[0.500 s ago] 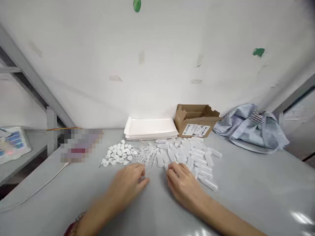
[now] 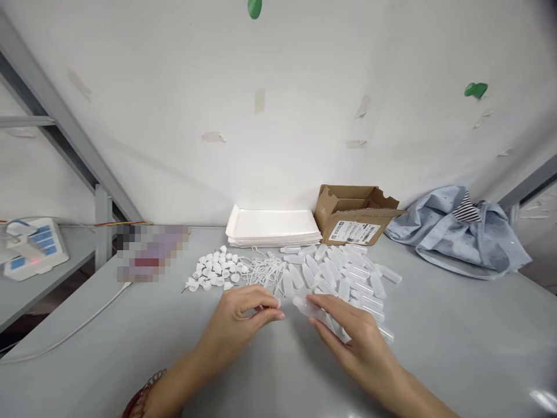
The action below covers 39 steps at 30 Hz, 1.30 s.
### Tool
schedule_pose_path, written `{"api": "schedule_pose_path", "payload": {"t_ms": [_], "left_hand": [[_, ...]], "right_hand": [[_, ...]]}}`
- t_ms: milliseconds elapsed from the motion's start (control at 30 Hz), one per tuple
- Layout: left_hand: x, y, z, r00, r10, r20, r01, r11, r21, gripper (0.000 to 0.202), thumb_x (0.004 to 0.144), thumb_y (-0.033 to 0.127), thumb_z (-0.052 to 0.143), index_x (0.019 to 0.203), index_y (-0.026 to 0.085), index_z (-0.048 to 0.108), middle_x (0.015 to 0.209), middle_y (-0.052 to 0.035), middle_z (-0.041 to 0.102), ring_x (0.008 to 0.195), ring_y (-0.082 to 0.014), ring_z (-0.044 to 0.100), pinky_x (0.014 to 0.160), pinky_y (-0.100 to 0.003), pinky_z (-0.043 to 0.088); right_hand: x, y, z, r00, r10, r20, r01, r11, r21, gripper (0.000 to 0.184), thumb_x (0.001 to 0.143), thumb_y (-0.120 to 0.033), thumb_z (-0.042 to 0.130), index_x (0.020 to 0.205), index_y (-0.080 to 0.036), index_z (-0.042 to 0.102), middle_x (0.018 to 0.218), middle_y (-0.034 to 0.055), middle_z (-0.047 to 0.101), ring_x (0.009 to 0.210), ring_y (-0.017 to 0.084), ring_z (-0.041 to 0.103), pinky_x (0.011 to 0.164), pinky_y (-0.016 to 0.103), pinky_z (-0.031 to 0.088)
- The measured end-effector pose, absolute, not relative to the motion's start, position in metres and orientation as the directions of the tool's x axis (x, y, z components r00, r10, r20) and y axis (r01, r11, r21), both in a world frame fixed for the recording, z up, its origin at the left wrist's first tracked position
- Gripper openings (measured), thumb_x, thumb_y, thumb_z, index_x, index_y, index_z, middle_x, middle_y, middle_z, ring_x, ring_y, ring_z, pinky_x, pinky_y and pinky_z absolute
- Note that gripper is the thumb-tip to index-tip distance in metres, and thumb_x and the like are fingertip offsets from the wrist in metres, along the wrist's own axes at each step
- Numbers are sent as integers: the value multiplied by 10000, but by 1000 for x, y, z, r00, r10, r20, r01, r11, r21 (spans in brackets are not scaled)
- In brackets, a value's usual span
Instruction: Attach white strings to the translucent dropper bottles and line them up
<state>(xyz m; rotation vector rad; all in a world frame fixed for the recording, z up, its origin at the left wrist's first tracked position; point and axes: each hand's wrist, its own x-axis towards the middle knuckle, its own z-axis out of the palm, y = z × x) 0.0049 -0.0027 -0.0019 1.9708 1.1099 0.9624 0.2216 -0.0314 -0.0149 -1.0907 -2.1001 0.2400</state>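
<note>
Right hand (image 2: 363,337) grasps translucent bottle (image 2: 319,315) by its body, likely to leave neck exposed; left hand (image 2: 237,316) pinches apparent white cap (image 2: 279,302), well off back edge of table (image 2: 209,235).

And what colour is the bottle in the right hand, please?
The bottle is translucent white, clearest in the head view.

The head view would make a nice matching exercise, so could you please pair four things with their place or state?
Things:
1. cardboard box
2. white caps
3. blue cloth
4. right hand

Place or state:
A. crumpled, with a striped patch
B. holding a translucent bottle
C. open-topped, bearing a white label
D. heaped left of the tangled strings

Pairs: 1-C, 2-D, 3-A, 4-B
</note>
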Motion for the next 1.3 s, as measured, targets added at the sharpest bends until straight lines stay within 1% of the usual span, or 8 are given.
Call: {"api": "schedule_pose_path", "payload": {"t_ms": [133,233,367,500,667,767,1067,1300], "left_hand": [[9,-8,0,356,893,274,325,-393,860,148,844,246,573,799,201,706,803,-15,705,752,-147,630,691,-244,477],[10,-12,0,354,913,202,318,-320,893,136,827,267,592,770,202,697,771,-11,700,736,-146,627,691,-245,485],[11,-13,1,306,950,58,259,-141,956,94,750,284,663,762,191,668,752,-10,689,752,-157,632,723,-260,510],[10,-10,3,335,937,-97,183,37,982,195,704,311,705,861,195,685,823,-15,696,824,-167,633,790,-280,506],[5,-2,1,460,834,-305,171,253,952,211,670,325,741,804,171,687,678,13,661,673,-124,594,686,-251,481],[4,0,1,487,807,-335,169,289,942,207,660,320,751,764,160,671,616,27,629,609,-103,551,645,-239,454],[5,-1,6,486,797,-359,192,304,933,218,648,334,750,747,160,664,636,29,607,629,-107,547,655,-235,448],[6,-3,2,555,785,-275,161,223,961,245,756,368,649,896,169,671,658,21,607,625,-111,553,652,-243,446]], "right_hand": [[217,-37,-11,-388,727,566,535,678,-504,303,856,-115,539,1154,-168,563,1018,76,684,923,167,652,776,266,558],[215,-38,-14,-399,710,580,512,697,-502,317,856,-109,536,1168,-158,553,1011,80,683,917,171,648,768,270,559],[215,-39,-17,-414,712,567,512,697,-502,323,859,-111,532,1178,-163,548,1031,87,673,920,173,641,765,276,559],[214,-39,-17,-423,709,564,489,703,-516,316,856,-107,533,1167,-157,555,1019,95,674,912,174,643,760,282,560],[211,-39,-18,-450,735,508,445,677,-586,292,847,-118,548,1136,-150,580,978,93,683,876,174,649,731,287,558],[210,-39,-19,-456,755,471,425,650,-630,287,844,-132,560,1129,-156,582,965,82,693,865,168,655,727,279,553],[208,-41,-17,-452,790,414,427,599,-677,276,856,-177,543,1130,-180,575,918,50,705,775,149,653,682,263,536],[207,-40,-13,-453,820,350,439,547,-713,261,867,-192,520,1116,-191,594,883,43,701,761,156,639,675,274,524]]}}
